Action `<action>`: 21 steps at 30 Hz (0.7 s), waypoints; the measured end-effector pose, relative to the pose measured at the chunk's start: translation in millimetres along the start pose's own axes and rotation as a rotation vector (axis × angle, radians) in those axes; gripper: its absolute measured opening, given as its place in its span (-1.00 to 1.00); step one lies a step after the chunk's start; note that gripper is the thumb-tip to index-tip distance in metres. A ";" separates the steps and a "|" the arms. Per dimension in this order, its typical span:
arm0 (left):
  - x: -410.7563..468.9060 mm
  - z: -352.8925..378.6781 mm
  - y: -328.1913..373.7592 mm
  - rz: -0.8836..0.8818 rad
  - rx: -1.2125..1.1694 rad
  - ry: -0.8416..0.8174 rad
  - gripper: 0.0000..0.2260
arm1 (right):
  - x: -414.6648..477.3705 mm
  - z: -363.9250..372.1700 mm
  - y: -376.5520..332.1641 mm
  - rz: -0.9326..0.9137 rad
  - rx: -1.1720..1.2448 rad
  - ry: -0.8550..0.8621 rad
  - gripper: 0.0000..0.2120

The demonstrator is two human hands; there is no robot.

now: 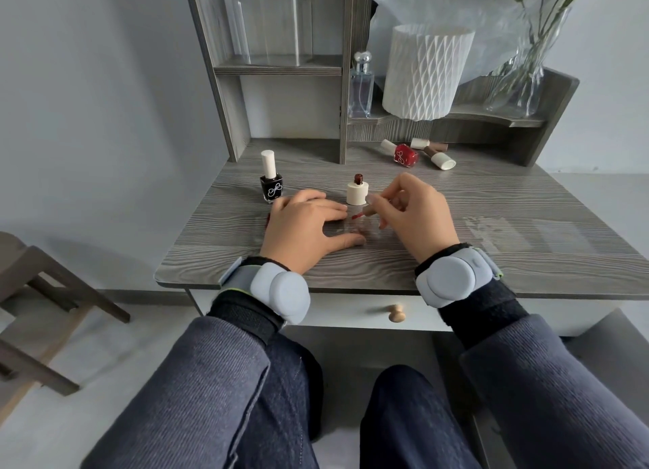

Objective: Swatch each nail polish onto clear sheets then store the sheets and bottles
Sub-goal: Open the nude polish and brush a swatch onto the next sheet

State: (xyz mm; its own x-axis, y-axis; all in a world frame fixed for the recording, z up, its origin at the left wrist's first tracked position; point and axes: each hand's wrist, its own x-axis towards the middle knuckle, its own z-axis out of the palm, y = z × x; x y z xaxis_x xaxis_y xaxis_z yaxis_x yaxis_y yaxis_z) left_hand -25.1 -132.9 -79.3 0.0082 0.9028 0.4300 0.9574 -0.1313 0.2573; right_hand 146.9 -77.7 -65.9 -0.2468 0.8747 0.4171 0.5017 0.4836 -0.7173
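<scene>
Grey wood-grain vanity surface (491, 194), shelved hutch at the far edge. Work is near-centre.

Left hand (302, 230) lies flat, palm down, fingers spread, pinning a clear plastic sheet (347, 228) that is barely visible except as glare between thumb and forefinger. Its grip holds nothing; it only presses. More clear sheets (505, 233) lie to the right, well apart from the hands; how many, cannot tell.

Right hand (414, 215) has a narrow pinch grip on the pale brush cap, the red-tipped polish brush (356, 217) angled down and left, tip just over the pinned sheet and close to the left forefinger. Contact with the sheet cannot be judged.

Open red-brown polish bottle in a cream cylindrical holder (357, 189) stands upright just beyond the brush, uncapped. Black polish bottle with tall white cap (270, 180) stands far-left of the left hand, closed. Three more bottles lie on their sides at far right, a red polish bottle (404, 154) among them.

Judgement, doing this step well:
- Keep the left palm weighted; the sheet is slick and would likely skate under a dragged brush.
- Lay the brush flatter and pull one stroke toward the right, away from the left fingers, to avoid painting skin.
- Keep the stroke within the bare patch between thumb and forefinger.
- Mind the open bottle just behind; an elbow swing could tip it.
- Recap before reaching for the next colour.
</scene>
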 end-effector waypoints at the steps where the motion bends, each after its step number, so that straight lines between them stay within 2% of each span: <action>1: -0.2 -0.1 0.0 0.000 -0.002 0.002 -0.51 | 0.6 0.6 1.6 0.005 -0.018 -0.019 -0.80; 6: -0.4 0.1 -0.5 0.001 -0.005 0.004 -0.51 | 1.6 0.9 2.7 0.020 -0.101 0.009 -0.80; 10: -0.1 0.4 -0.3 0.002 -0.002 0.003 -0.51 | 1.3 -0.9 0.0 -0.004 -0.034 0.075 -0.79; 21: 0.5 1.1 -0.4 -0.006 0.012 -0.004 -0.52 | 0.2 2.0 0.5 0.000 -0.024 -0.081 -0.78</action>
State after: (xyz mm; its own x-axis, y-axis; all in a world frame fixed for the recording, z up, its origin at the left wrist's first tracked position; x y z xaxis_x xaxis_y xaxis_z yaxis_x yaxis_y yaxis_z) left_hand -25.2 -132.0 -80.2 0.0034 0.9052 0.4250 0.9607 -0.1209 0.2499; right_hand 145.5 -77.2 -67.3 -0.3131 0.8747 0.3699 0.5212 0.4839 -0.7030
